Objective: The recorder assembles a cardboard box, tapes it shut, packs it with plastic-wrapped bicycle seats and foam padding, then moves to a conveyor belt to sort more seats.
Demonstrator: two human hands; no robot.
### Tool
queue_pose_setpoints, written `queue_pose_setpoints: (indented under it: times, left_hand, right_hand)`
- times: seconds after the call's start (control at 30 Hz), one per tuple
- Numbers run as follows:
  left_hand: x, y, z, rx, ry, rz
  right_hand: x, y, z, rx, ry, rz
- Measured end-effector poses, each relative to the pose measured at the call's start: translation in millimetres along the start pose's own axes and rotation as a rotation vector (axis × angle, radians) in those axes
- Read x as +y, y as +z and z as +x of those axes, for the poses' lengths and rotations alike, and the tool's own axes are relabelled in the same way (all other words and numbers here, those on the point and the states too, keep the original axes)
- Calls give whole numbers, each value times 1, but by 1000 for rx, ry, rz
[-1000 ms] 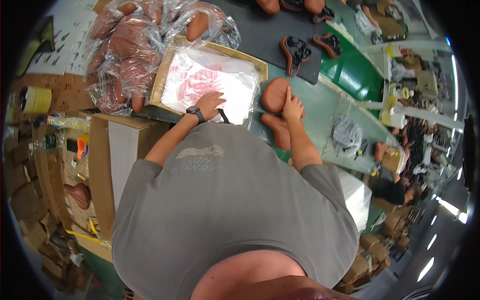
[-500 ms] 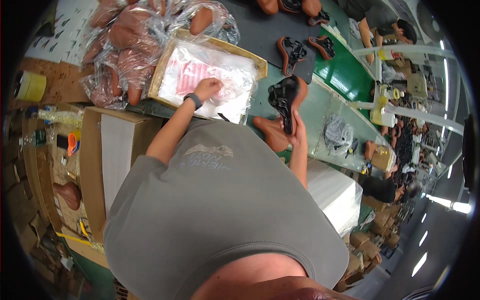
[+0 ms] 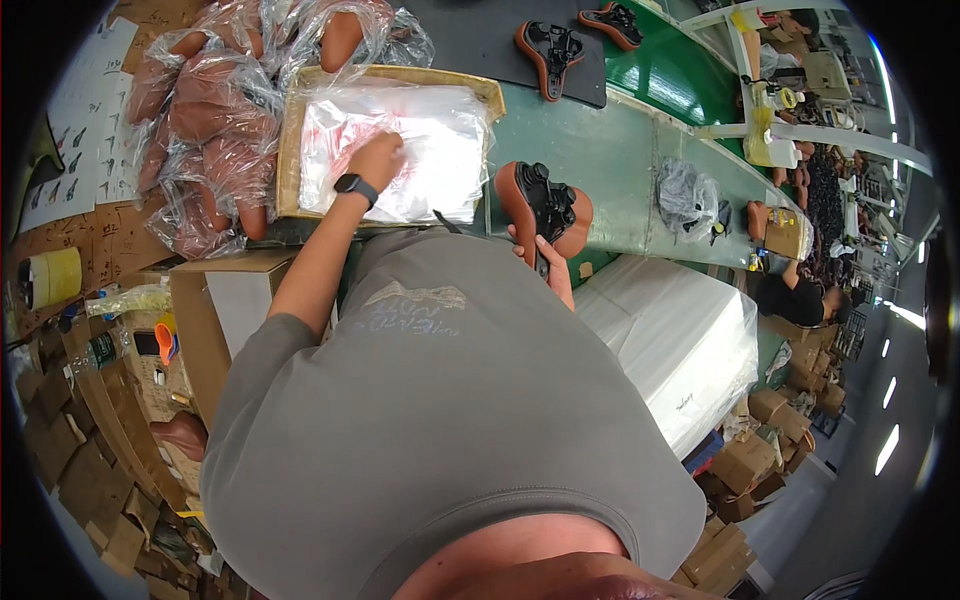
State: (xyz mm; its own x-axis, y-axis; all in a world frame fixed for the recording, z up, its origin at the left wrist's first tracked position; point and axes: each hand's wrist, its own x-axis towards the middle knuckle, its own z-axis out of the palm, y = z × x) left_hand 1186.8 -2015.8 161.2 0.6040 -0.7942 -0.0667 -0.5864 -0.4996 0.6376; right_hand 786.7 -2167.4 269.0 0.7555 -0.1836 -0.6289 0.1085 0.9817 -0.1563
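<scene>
My left hand (image 3: 378, 162), a dark watch on its wrist, rests on a stack of clear plastic bags (image 3: 440, 170) with red print. The bags lie in a shallow cardboard box (image 3: 290, 160). Its fingers look curled in at the bags, and their tips are blurred. By my right side, my right hand (image 3: 546, 260) is closed round the narrow nose of a brown bicycle saddle (image 3: 513, 195). The black underside of the saddle faces up, its wide end away from me. I cannot tell whether another saddle lies behind it.
Brown saddles wrapped in clear plastic (image 3: 205, 110) pile up left of the box. Two unwrapped saddles (image 3: 548, 55) lie beyond on a dark mat (image 3: 480, 45). A crumpled plastic bag (image 3: 688, 195) sits on the green bench (image 3: 620, 150). A large plastic-wrapped white block (image 3: 670, 340) stands at my right.
The saddle in my right hand has come closer to my body and turned. A brown saddle seen beneath it before no longer shows apart. My left hand stays over the bags; the view has shifted.
</scene>
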Motion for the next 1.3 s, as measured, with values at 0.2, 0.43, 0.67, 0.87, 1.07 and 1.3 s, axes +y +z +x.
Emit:
queue_pose_setpoints:
  times: [0.2,0.43,0.67,0.87,1.07,1.3]
  left_hand:
    - [-84,57,9,-328,-174,117]
    - [-37,22,17,-228,-1,-147]
    - [29,-50,-46,171,-269,-431]
    - [96,-85,-61,50,-5,-683]
    - [101,-81,-99,-177,-255,-1341]
    - [-3,-167,-125,366,-199,-2298]
  right_hand:
    - [1,46,4,-200,-59,202]
    - [-23,116,-13,-1029,198,469]
    - [-47,162,-18,-248,-381,-736]
    - [-19,205,24,-247,-1,-795]
    - [7,200,96,-219,239,-628]
    - [5,189,83,-332,-73,-387]
